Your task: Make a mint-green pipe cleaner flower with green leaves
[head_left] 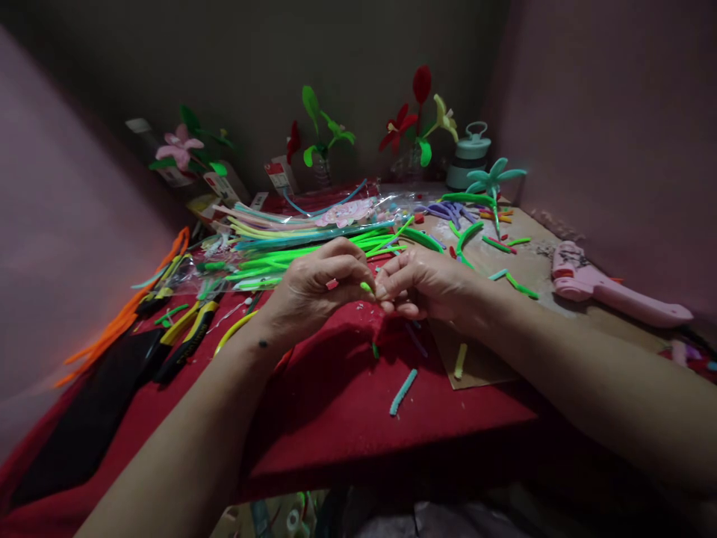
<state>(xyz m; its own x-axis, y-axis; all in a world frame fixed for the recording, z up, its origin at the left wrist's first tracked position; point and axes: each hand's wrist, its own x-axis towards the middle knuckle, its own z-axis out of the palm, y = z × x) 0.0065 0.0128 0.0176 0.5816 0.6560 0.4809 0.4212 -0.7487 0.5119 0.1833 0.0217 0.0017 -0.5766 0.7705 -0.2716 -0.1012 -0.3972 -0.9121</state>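
Over the front of the table, my left hand (325, 278) and my right hand (417, 282) meet fingertip to fingertip. Between them shows a short bit of bright green pipe cleaner (367, 287), pinched by the left fingers, with the right thumb and fingers closed at its other end. How long the piece is I cannot tell, as the fingers cover most of it. Just behind the hands lies a bundle of green pipe cleaners (269, 261). A light blue pipe cleaner piece (403, 392) rests on the red cloth (336, 426) below them.
Yellow-handled pliers (187, 329) and a black flat object (89, 426) lie at left, near orange pipe cleaners (134, 306). A pink glue gun (616, 288) sits on the cardboard (541, 261) at right. Pipe-cleaner flowers (400, 127) and a teal-lidded bottle (469, 157) stand behind.
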